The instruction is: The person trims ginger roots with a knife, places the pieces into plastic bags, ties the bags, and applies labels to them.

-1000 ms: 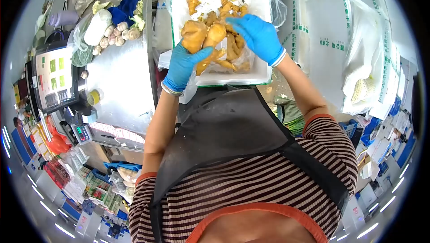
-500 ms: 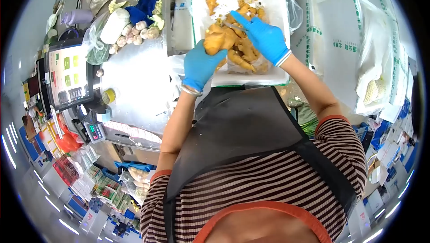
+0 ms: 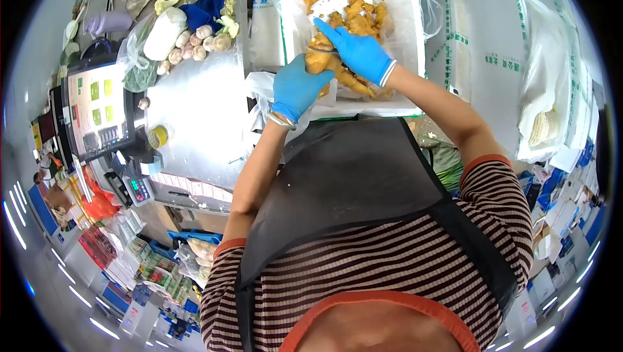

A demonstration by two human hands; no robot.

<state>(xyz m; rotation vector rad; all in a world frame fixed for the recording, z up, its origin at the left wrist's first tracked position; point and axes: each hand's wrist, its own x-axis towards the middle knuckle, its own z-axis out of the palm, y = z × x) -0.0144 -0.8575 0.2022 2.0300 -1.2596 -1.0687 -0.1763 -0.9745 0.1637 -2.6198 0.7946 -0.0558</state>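
Left hand (image 3: 296,87) grips a ginger root (image 3: 322,61) over the foam box (image 3: 415,40); right hand (image 3: 354,50) pinches a small blade against it. Risk: blade slipping on knobbly skin, cutting the glove.

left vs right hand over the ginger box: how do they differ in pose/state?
The left hand is closed around a ginger piece at the white box's near edge; the right hand lies on top, index finger extended. The left sits nearer the body, the right farther in. Both wear blue gloves.
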